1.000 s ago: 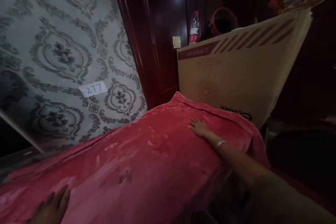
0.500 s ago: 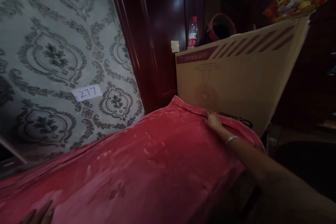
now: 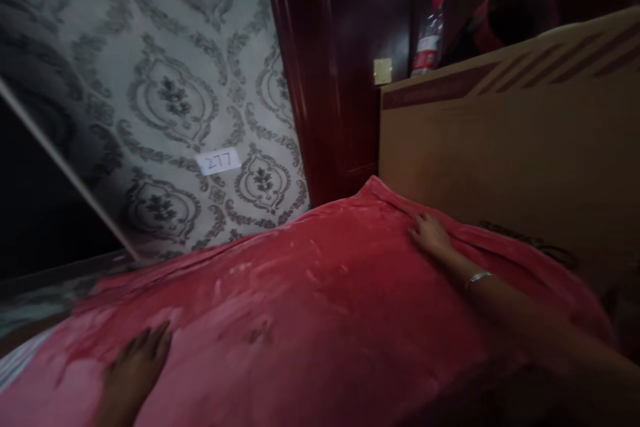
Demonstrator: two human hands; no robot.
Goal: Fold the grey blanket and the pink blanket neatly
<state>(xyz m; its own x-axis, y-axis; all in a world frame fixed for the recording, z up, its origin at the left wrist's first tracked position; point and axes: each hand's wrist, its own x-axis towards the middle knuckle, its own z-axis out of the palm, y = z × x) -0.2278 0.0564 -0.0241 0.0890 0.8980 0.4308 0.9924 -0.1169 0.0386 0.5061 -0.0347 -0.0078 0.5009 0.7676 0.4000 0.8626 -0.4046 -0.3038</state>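
A slim, silver-toned bangle (image 3: pixel 479 278) rings the right wrist (image 3: pixel 464 268), its narrow band catching light. The right forearm (image 3: pixel 530 321) and the left grip (image 3: pixel 137 361) are bare; farther up, the right arm is too dim to read clearly.

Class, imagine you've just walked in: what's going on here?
A person's two hands are on a red cover. The right hand, with a bracelet at its wrist, lies near the far edge, before a cardboard box. The left hand lies on the nearer left part, fingers slightly spread.
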